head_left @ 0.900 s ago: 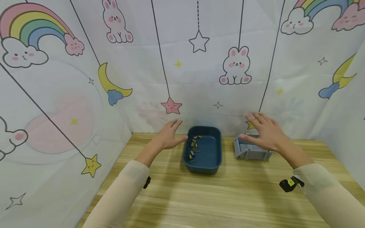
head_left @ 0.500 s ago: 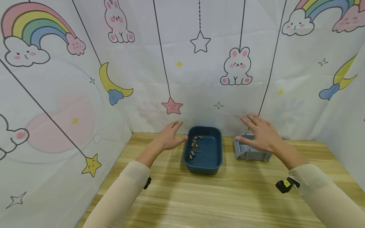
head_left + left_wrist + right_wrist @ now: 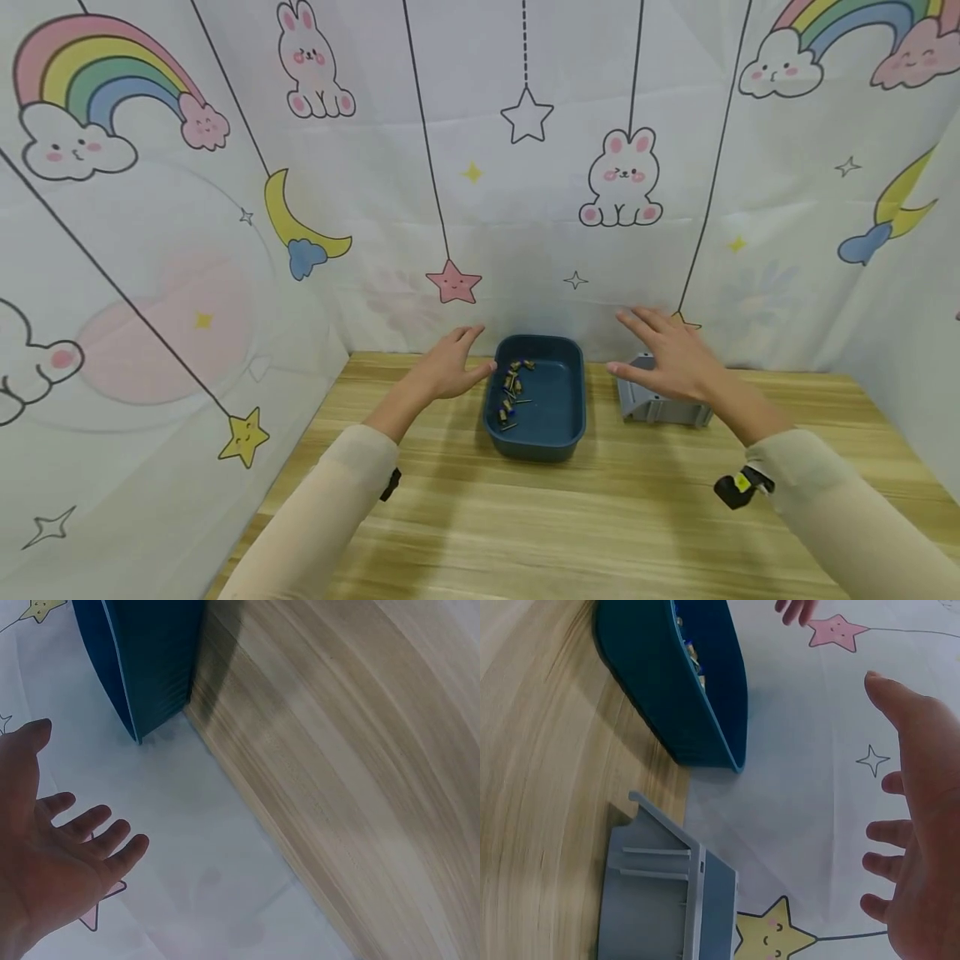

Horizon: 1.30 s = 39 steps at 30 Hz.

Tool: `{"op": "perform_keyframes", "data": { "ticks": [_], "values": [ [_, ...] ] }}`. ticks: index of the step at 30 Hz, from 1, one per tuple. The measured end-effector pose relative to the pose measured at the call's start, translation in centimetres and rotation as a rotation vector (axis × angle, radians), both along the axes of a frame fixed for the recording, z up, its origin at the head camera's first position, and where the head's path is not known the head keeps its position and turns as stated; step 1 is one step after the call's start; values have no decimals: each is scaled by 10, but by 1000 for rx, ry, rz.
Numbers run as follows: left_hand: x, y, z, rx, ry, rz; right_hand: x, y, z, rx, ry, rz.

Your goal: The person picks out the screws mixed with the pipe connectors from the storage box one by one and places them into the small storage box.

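Note:
A dark blue tray (image 3: 551,437) stands on the wooden table (image 3: 570,525) near the back wall, with several small metal parts (image 3: 512,387) along its left side. My left hand (image 3: 450,367) hovers open just left of the tray, fingers straight, holding nothing. My right hand (image 3: 667,354) floats open above a grey plastic bin (image 3: 660,406) to the tray's right and touches nothing. The left wrist view shows the left hand (image 3: 52,862) spread near the tray's corner (image 3: 146,667). In the right wrist view the right hand (image 3: 919,825) is above the grey bin (image 3: 660,900) and the tray (image 3: 682,697).
Printed fabric walls with rainbows, bunnies and stars close in the table at the back and on both sides. Bare wood stretches between the tray and the near edge. A small black device (image 3: 735,487) sits on my right wrist.
My right hand has drifted left and slightly toward the tray, still above the grey bin. The left hand has hardly moved.

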<state>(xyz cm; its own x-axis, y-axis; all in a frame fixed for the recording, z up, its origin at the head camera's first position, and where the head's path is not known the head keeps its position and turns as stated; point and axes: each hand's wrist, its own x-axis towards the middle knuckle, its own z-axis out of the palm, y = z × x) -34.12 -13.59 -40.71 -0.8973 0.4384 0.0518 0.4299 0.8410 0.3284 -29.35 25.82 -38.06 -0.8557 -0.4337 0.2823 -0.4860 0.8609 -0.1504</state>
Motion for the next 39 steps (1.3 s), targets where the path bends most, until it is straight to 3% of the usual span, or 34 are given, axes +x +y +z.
{"op": "perform_keyframes", "data": {
  "ticks": [14,18,24,31,39],
  "values": [
    [-2,7,-13,85,-39,36,-1,-22,-12,-52,-29,68],
    [-3,7,-13,153,-71,49,-1,-26,-17,-73,-51,80],
    [-3,4,-13,333,-209,102,-3,-33,-23,-104,-84,108],
    [5,-1,-12,608,-472,222,-4,-43,-27,-148,-133,123],
    [4,-3,-15,785,-639,245,-3,-55,-29,-174,-173,137]
  ]
}}
